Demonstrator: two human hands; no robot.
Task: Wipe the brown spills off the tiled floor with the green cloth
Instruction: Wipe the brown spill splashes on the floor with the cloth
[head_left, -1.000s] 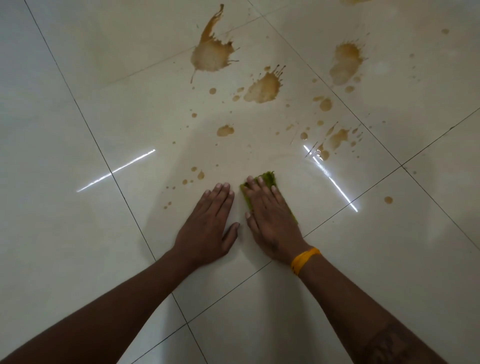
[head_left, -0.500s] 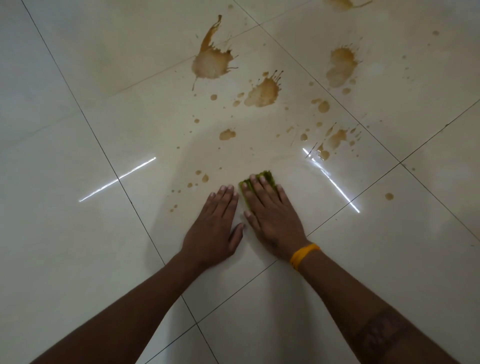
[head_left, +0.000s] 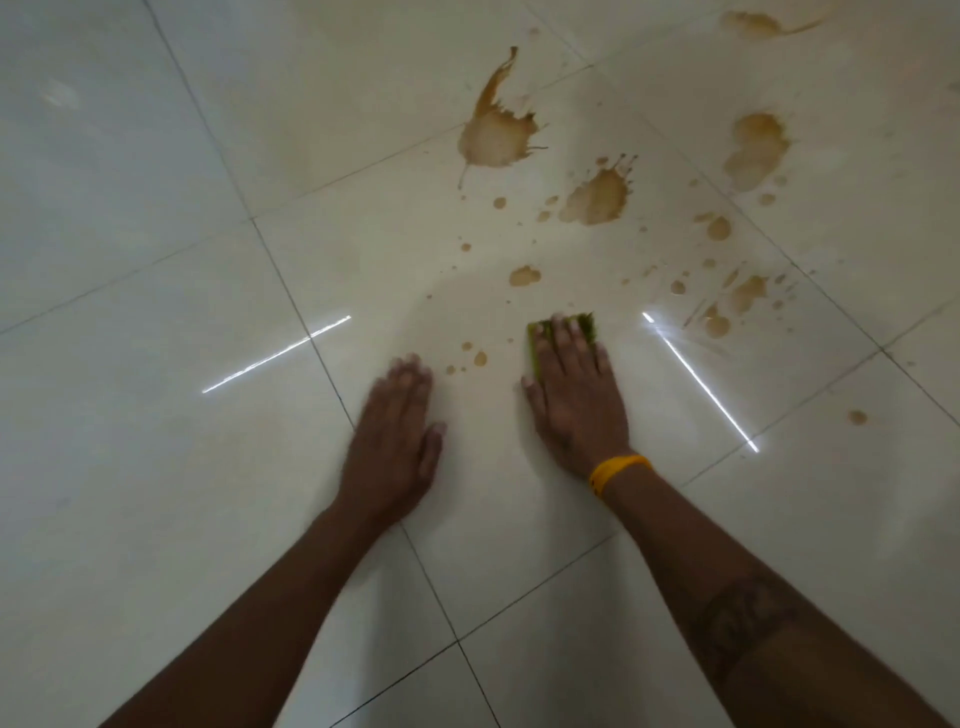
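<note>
In the head view, the right hand (head_left: 574, 400) lies flat at the centre of the frame, its fingers (head_left: 561, 332) straight and pressing the green cloth (head_left: 537, 338) onto the tiled floor (head_left: 156, 467); only the cloth's far edge and left side show past the fingertips. A yellow band (head_left: 618, 473) circles that wrist. The left hand (head_left: 397, 441), slightly blurred, rests palm-down on the floor just left of centre, fingers straight and together, holding nothing. Small brown drops (head_left: 478, 358) sit between the two hands. Larger brown spills (head_left: 496, 137) spread across the upper middle and upper right, well beyond the cloth. Two bright light streaks (head_left: 275, 354) reflect off the tiles.
</note>
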